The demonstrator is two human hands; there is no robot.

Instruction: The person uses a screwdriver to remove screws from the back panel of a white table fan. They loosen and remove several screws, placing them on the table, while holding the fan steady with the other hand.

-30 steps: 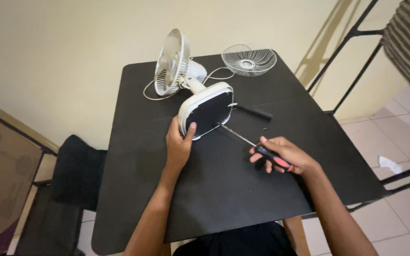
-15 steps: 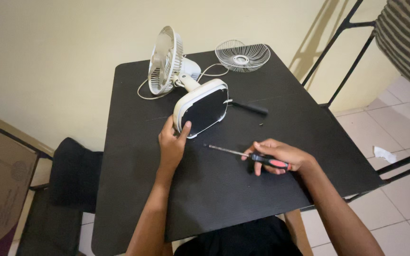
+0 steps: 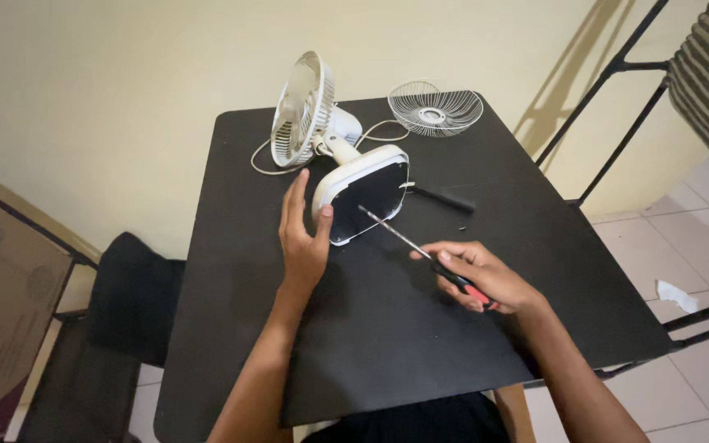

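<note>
We are steadying the white fan (image 3: 330, 139), tipped toward the black table's (image 3: 231, 312) far edge, our left hand (image 3: 303, 234) clasping its base while our right hand (image 3: 486, 275) is gripping a red-handled screwdriver (image 3: 420, 250), tip at the base's underside; a wire grille (image 3: 435, 107) is lying by the far right corner.

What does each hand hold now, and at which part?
The right hand holds a screwdriver by its red and black handle. The left hand grips the edge of the white fan's base, which is tipped up.
</note>
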